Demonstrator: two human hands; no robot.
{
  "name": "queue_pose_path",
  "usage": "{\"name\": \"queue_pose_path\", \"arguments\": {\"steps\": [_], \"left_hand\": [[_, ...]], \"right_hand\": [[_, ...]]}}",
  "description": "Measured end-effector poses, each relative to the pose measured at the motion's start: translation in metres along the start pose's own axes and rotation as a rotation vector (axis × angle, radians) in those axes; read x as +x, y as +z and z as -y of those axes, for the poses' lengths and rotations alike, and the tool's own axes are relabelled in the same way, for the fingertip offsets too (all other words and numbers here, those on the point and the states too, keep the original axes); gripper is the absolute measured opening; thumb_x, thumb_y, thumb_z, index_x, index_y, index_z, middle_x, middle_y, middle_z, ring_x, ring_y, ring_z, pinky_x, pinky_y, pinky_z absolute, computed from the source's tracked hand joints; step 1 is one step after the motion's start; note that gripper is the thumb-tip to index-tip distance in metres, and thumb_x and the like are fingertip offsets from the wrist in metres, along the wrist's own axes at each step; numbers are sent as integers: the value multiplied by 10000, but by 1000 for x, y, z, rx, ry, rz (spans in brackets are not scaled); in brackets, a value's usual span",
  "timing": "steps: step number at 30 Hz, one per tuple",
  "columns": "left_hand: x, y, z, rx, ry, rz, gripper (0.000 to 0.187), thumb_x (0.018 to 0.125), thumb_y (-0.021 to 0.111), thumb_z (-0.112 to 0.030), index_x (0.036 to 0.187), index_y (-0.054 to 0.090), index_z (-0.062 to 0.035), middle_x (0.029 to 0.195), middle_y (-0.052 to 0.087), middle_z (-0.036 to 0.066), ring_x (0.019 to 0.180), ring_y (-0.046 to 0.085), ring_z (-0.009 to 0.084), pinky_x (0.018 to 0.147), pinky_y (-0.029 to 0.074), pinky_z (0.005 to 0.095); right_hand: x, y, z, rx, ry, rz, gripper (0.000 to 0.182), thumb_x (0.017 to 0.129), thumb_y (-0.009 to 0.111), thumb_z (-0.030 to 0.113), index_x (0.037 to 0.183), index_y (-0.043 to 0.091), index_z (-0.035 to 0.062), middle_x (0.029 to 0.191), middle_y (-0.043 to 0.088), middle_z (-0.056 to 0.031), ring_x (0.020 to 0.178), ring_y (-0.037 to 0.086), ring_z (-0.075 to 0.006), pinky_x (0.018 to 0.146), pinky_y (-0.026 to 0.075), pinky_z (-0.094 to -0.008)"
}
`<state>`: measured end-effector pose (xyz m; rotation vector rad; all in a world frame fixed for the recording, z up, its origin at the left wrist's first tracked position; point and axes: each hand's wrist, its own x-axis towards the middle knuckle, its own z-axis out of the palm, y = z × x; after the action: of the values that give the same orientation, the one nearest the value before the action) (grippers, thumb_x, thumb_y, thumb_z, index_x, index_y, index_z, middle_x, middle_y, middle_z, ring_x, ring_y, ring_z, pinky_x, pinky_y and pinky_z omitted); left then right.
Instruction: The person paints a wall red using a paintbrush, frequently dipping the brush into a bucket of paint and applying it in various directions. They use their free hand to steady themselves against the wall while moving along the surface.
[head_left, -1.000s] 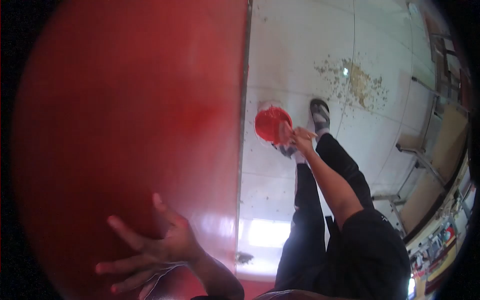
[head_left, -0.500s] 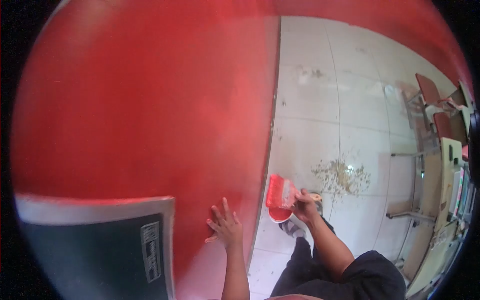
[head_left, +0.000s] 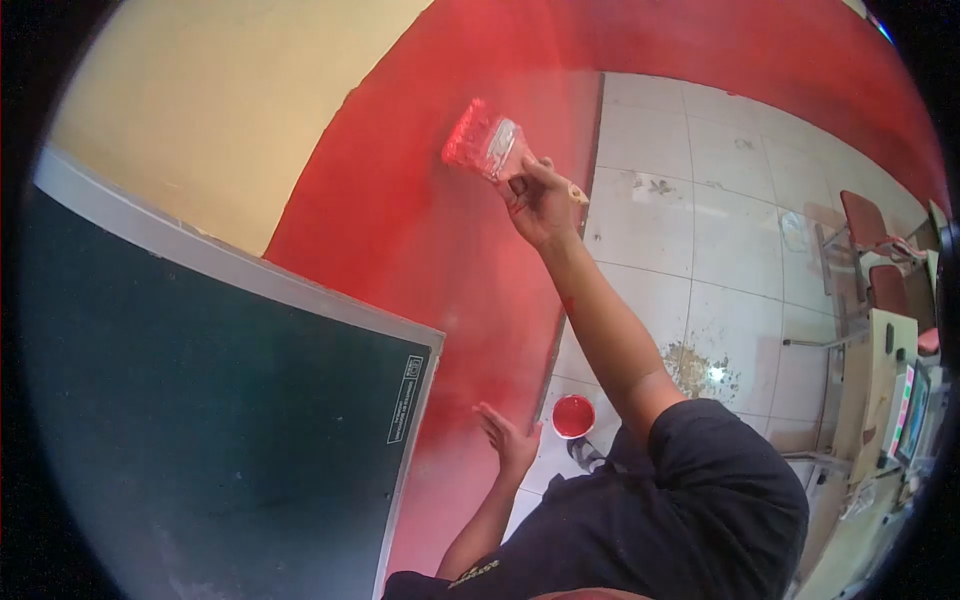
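A large red wall (head_left: 480, 270) is filling the middle, and a yellow surface (head_left: 220, 110) is showing at its upper left. A dark green board (head_left: 220, 380) with a pale frame (head_left: 300, 288) is occupying the lower left. To the right, a white tiled floor (head_left: 740, 250) is stretching away, and a brownish stain (head_left: 690, 365) is marking it. The person, who is wearing a dark shirt (head_left: 725, 490), is extending the right arm far forward. The right hand (head_left: 545, 205) is holding a wide brush (head_left: 490, 140) before the red wall, and its fingers are closing around the handle. The bristles are carrying red paint; whether they are touching the wall, one cannot tell. The left hand (head_left: 508, 435) is lying lower, near the corner of the board, its fingers staying close to each other and its thumb standing apart; its contact with the wall is not showing clearly. A small bucket (head_left: 572, 436) is standing on the floor, containing red paint.
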<state>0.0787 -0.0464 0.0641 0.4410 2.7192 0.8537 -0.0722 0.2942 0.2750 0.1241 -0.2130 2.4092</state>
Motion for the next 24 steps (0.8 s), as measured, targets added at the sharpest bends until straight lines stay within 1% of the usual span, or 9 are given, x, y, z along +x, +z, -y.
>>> {"name": "queue_pose_path", "arguments": {"steps": [3,4,6,9,11,13,17,21,24], "left_hand": [[4,23,13,-216,-125,-218,1094,785,749,-278,1517,-48,-115,1570,-29,228,1462,19,356,1146,147,535],[7,-12,-26,-649,-327,27,1077,793,749,-256,1512,-42,-120,1564,52,193,1454,80,335,1149,127,535],[16,-43,-62,-1121,-645,32,989,805,751,-190,1496,46,-136,1514,249,108,1423,228,301,1150,119,535],[38,-45,-58,-1226,-624,-179,957,801,762,-187,1488,96,-149,1496,272,95,1434,205,284,1147,103,548],[47,-56,-73,-1274,-612,-101,929,812,756,-186,1488,119,-160,1515,251,93,1450,150,285,1150,79,545],[54,-57,-93,-1400,-597,-144,924,815,760,-196,1487,128,-158,1535,239,79,1461,95,278,1154,56,539],[62,-42,-109,-1377,-564,-187,907,819,760,-212,1485,147,-166,1546,243,63,1462,77,291,1161,52,522],[74,-43,-133,-1440,-564,-242,876,808,772,-234,1469,199,-190,1519,297,27,1455,95,303,1168,63,482],[84,-42,-132,-1460,-536,-322,753,812,770,-249,1415,322,-199,1487,345,-3,1437,143,288,1163,98,461]], "right_hand": [[13,-88,-17,-46,82,-60,130,887,592,71,946,499,139,985,611,-36,894,644,-185,722,585,-373],[6,-114,-18,-88,96,-162,163,882,593,66,958,469,141,989,607,-40,898,645,-191,754,585,-386],[-18,-146,-7,-200,145,-361,206,862,606,51,959,446,139,967,602,-37,896,637,-197,788,574,-406],[-32,-159,17,-343,160,-501,233,843,627,47,948,439,136,924,587,-23,870,624,-190,760,571,-414],[-26,-148,24,-419,147,-550,251,839,635,52,949,426,137,906,571,-16,851,620,-183,728,578,-417],[-6,-119,25,-574,139,-462,288,828,656,59,946,407,141,844,537,-1,796,616,-170,672,585,-412],[39,-16,32,-511,55,-250,263,824,655,29,833,417,142,730,519,-3,662,610,-155,650,581,-364],[81,72,67,-306,-37,18,263,824,657,16,832,419,130,803,553,-19,698,624,-155,615,572,-341],[100,66,68,-237,-60,89,266,825,647,9,821,412,134,812,557,-22,704,629,-156,608,569,-334]]}}
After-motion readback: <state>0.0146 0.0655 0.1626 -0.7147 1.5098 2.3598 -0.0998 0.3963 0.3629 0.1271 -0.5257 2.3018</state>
